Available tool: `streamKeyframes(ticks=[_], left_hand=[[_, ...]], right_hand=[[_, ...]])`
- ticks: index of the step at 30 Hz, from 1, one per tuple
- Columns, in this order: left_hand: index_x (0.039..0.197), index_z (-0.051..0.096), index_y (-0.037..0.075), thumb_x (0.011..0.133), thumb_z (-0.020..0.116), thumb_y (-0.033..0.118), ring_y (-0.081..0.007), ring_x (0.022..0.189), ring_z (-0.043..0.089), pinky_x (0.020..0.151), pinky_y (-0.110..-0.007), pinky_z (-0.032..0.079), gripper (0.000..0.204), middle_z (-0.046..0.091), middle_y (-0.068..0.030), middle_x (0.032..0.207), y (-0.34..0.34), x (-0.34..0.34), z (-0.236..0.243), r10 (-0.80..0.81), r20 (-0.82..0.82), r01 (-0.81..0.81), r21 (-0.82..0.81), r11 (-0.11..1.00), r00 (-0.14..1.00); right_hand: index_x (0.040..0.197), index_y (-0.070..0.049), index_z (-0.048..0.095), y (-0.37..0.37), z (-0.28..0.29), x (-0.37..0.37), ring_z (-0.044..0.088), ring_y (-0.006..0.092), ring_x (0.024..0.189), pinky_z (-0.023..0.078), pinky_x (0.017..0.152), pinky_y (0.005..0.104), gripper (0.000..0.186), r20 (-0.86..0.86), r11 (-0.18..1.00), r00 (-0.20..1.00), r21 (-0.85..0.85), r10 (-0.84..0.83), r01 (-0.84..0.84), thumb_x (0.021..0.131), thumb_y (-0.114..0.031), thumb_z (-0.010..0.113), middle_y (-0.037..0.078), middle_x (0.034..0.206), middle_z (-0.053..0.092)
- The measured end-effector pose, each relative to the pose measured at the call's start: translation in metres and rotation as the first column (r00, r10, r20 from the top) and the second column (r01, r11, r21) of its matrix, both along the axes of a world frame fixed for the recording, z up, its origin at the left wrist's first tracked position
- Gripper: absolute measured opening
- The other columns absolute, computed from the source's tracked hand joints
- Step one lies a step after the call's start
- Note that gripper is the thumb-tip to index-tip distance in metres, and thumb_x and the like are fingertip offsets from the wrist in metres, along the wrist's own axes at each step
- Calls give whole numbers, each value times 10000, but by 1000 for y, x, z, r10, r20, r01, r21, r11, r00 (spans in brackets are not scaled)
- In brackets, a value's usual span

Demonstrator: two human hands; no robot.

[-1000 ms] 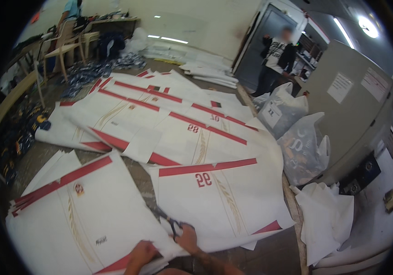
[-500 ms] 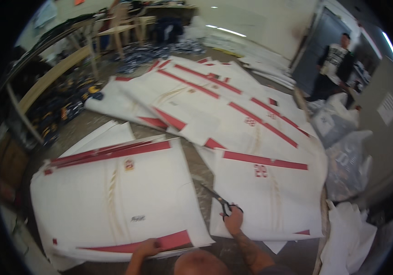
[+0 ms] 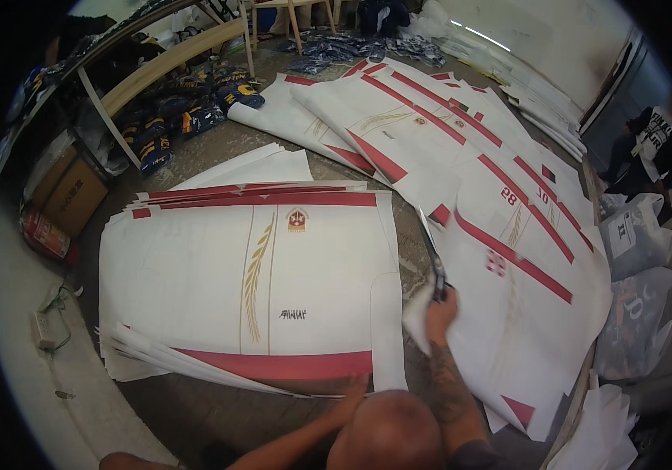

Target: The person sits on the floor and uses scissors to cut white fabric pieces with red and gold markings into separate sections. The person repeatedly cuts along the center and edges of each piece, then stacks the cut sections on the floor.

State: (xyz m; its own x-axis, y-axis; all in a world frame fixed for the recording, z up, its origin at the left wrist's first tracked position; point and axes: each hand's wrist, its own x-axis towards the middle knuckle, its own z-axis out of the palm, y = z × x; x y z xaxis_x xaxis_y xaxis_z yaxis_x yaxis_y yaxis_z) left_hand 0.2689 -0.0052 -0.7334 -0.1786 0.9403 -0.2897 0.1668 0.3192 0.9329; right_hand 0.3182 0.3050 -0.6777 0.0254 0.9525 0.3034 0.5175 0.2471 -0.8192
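A stack of white printed sheets with red bands, a gold leaf stripe and a small crest lies in front of me. At its near edge, by the wide red band, my left hand has its fingers closed on the sheet edge. To the right, my right hand grips dark-handled scissors, their blades pointing away from me over the gap between stacks. Beside the right hand a loose printed sheet lies askew, its number blurred and its near left edge curling up.
More printed sheets overlap at the far right. Bagged dark garments pile up under a wooden-railed rack at left, near a cardboard box and a red cylinder. Clear plastic bags and a person are at right.
My view has turned and shifted. The near right sheet has swung askew onto the sheets behind it. The scissors now point more straight ahead, and my left hand stays at the stack's near edge.
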Motion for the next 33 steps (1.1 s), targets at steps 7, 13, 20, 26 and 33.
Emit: streamKeyframes(ticks=[7,13,20,26,33], left_hand=[[1412,355,60,894,678,201,-315,1224,507,1033,-508,430,626,507,-129,1331,88,-24,18,731,681,-787,-477,392,-49],[1341,445,1,909,593,113,-310,1126,558,1016,-484,457,470,542,-148,1248,18,-218,-29,768,631,-960,-269,83,-110],[1209,532,-31,914,594,192,-326,1138,551,1037,-486,433,375,579,-164,1197,-118,-352,-52,837,532,-894,-427,137,-126],[1388,271,-63,752,750,300,-344,1224,509,1059,-519,402,875,502,-216,1317,-160,-368,-25,951,110,-891,-394,-224,-288],[1302,457,-95,725,735,87,-366,1036,635,885,-480,533,666,579,-232,1235,-201,-374,-8,859,-114,-809,-295,-509,-499]], right_hand=[[1096,-32,544,-74,54,-95,609,259,1165,482,979,364,262,-835,126,212,-171,508,-977,894,-98,696,166,1242,640],[1038,-23,607,-26,34,-35,661,198,960,504,860,311,263,-375,424,523,-316,765,-848,851,-129,758,96,1071,706],[1045,-55,647,101,-8,11,658,351,916,506,789,412,334,262,908,871,-165,416,-385,758,-157,785,153,962,693],[979,-40,616,221,-10,3,631,387,893,474,792,489,283,714,943,668,35,208,-332,732,-92,745,170,896,664],[988,-47,637,252,-18,-20,630,386,889,478,799,479,245,666,922,703,62,247,-383,752,-44,704,175,909,667]])
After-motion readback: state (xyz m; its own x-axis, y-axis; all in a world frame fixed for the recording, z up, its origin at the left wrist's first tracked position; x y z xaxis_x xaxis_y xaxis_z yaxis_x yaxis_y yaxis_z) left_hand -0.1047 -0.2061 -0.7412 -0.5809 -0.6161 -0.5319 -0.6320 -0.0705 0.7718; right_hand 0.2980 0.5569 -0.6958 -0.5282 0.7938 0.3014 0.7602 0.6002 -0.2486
